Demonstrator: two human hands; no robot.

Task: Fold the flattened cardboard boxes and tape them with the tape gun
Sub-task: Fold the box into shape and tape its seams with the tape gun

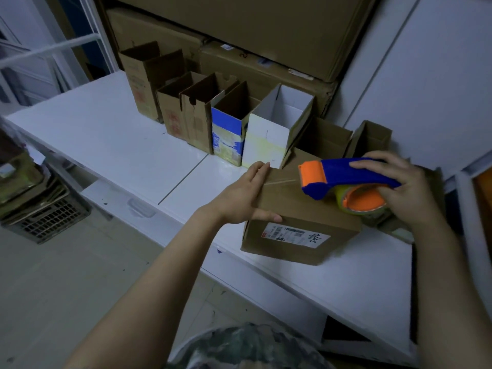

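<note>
One shipping label [296,235] on the near face of the closed brown box [306,209] carries barcodes and print too small to read, plus a handwritten "2490" in black marker. Red printing on two of the open boxes [191,113] behind it is illegible.

The box sits on a white desk [106,134], just off centre toward 4 o'clock and near the desk's front edge. A strip of tape [282,181] runs across its top. The left hand [245,195] lies at the box's 9 o'clock side, fingers straight and flat on the top, thumb against the near face. The right hand [407,190], at 3 o'clock, has its fingers wrapped around the blue-and-orange tape gun [346,177], whose orange head is over the box top at the tape's end.

The open boxes stand in a row along the back from 11 to 2 o'clock, with large cartons [266,30] stacked behind at 12. Bare desk stretches toward 10 o'clock. At 9 o'clock a dark plastic crate [48,222] sits on the pale floor [80,275].
</note>
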